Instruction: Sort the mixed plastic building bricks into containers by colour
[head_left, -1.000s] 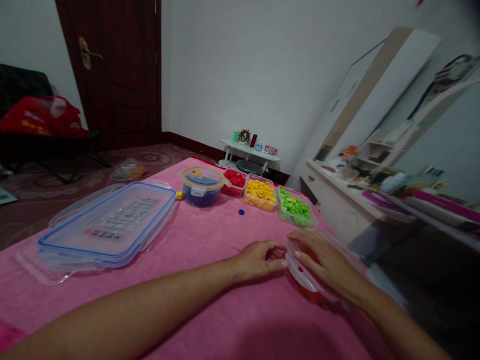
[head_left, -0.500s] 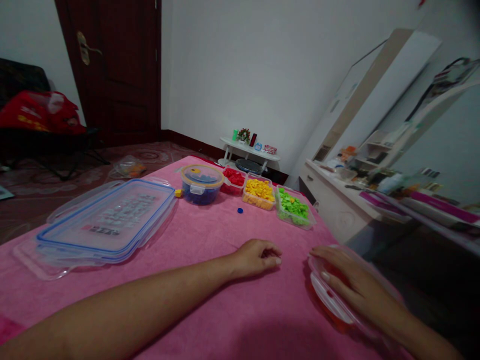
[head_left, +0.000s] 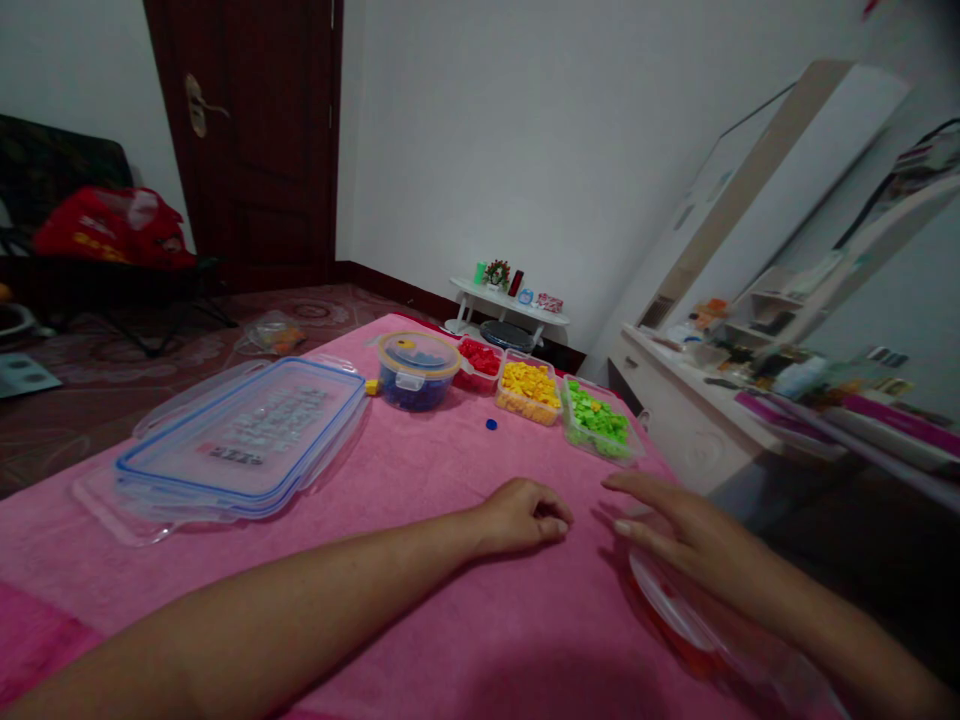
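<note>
My left hand (head_left: 525, 515) rests on the pink cloth (head_left: 420, 500), fingers curled loosely under with nothing in them. My right hand (head_left: 686, 535) hovers with fingers stretched out flat, just above the near end of a clear lidded box (head_left: 690, 625) holding red pieces at the table's right edge. Beyond the hands stand open boxes of green pieces (head_left: 598, 417), yellow pieces (head_left: 531, 388) and red pieces (head_left: 480, 358), and a round lidded tub of blue pieces (head_left: 416, 370). A small blue piece (head_left: 490, 424) lies loose on the cloth.
A stack of large clear lids with blue rims (head_left: 244, 440) lies at the left. A yellow piece (head_left: 370, 386) sits beside the round tub. A white desk (head_left: 690, 410) with clutter stands close on the right. A dark door (head_left: 255, 140) is behind.
My right hand slid the lidded red box from beside my left hand to the right table edge, then lifted off with fingers extended. My left hand stayed put.
</note>
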